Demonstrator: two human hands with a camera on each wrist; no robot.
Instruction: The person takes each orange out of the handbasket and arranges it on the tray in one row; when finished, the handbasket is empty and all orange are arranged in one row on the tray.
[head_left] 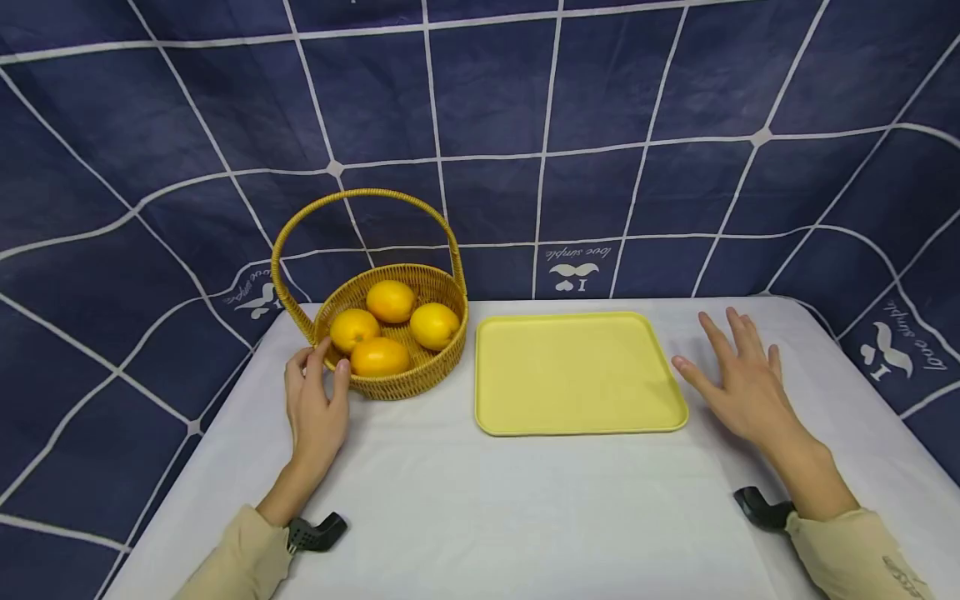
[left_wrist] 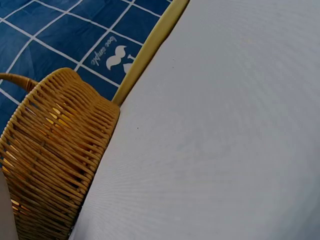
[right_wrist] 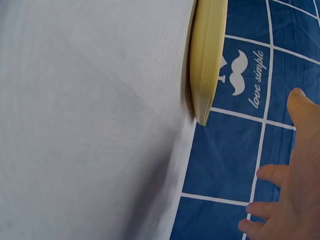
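A wicker basket (head_left: 405, 387) with a tall arched handle (head_left: 365, 192) stands at the back left of the table. Several yellow lemons (head_left: 381, 358) lie inside it. My left hand (head_left: 318, 412) is at the basket's near left rim, its fingertips right at the edge beside the nearest lemons. Those fingers look relaxed, and only a pale sliver of the hand enters the left wrist view. To the right of the basket lies a flat yellow tray (head_left: 577, 375). My right hand (head_left: 746, 387) is spread palm down just past the tray's right edge, holding nothing.
A white cloth (head_left: 540, 517) covers the table. Behind it and at both sides hangs a dark blue curtain (head_left: 487, 92) with white grid lines. Each wrist wears a black device (head_left: 318, 532).
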